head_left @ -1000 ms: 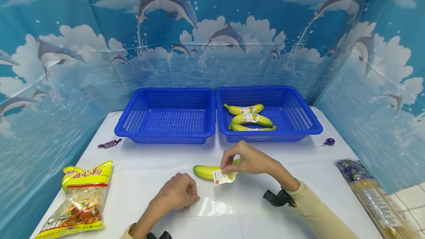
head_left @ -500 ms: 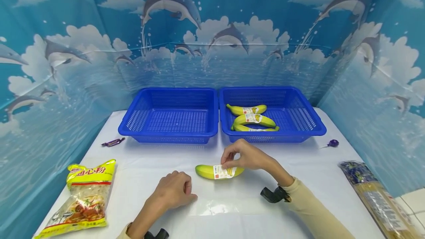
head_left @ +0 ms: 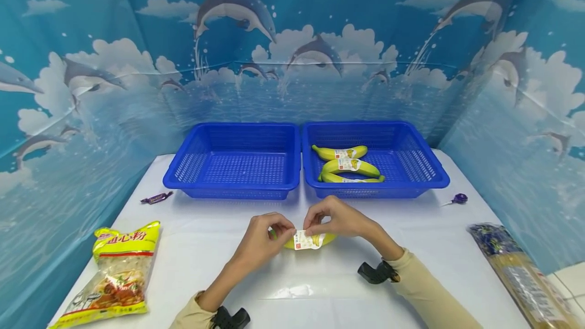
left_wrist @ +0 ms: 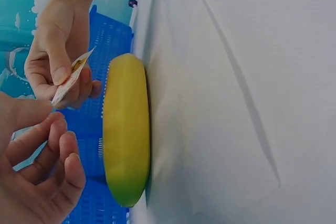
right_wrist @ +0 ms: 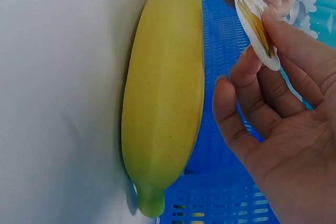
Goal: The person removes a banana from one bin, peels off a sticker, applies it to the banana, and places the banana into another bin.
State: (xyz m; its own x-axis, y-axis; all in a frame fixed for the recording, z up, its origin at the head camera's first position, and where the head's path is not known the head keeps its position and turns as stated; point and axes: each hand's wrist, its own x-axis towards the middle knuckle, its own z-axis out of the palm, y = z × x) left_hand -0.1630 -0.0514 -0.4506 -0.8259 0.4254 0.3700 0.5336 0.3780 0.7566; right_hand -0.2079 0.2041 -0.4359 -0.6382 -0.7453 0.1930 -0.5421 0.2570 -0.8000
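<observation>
A white label (head_left: 307, 240) printed with a banana picture is held just above a yellow-green banana (right_wrist: 163, 87) lying on the white table. My right hand (head_left: 339, 217) pinches the label between thumb and forefinger near its right part, as the right wrist view shows from the side. At the label's other end, the thumb and fingertip of my left hand (head_left: 261, 241) pinch its edge. In the left wrist view the label (left_wrist: 71, 81) stands apart from the banana's bare side. A shiny clear sheet (head_left: 292, 291) lies on the table in front of the hands.
Behind the hands stand two blue baskets; the right one (head_left: 411, 187) holds several labelled bananas (head_left: 343, 152), while the left basket (head_left: 228, 187) shows its bare floor. A pasta bag (head_left: 116, 273), wrapped candy (head_left: 157, 198), lollipop (head_left: 459, 198) and noodle pack (head_left: 512, 263) lie at the sides.
My left hand has moved up and right from beside the clear sheet to the label's left end and taken hold of it. My right hand lowered the label over the banana, keeping its pinch.
</observation>
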